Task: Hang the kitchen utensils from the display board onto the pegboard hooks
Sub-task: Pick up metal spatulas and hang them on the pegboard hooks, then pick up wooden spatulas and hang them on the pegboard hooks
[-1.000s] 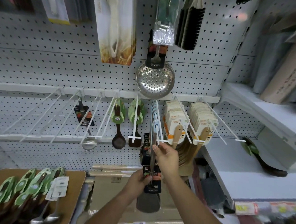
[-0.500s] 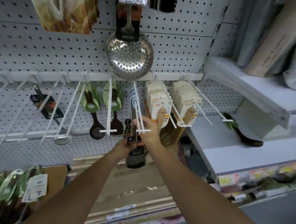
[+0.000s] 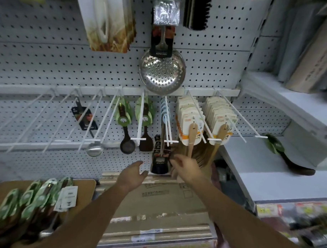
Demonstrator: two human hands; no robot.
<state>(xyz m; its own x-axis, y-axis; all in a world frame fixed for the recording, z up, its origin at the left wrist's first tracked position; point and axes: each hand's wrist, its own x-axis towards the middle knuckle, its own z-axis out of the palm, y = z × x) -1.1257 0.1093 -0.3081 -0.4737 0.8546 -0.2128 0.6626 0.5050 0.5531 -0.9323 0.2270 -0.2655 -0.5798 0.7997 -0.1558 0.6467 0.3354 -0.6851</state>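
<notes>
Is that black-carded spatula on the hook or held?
On the hook: the spatula hangs from it, left hand apart, right hand beside it.

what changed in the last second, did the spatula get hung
The spatula went from both hands onto the middle hook and now hangs there. The left hand has let go and drawn back, open. The right hand is just beside it; contact is unclear. The skimmer, wooden spoons and the utensils on the board stayed put.
</notes>
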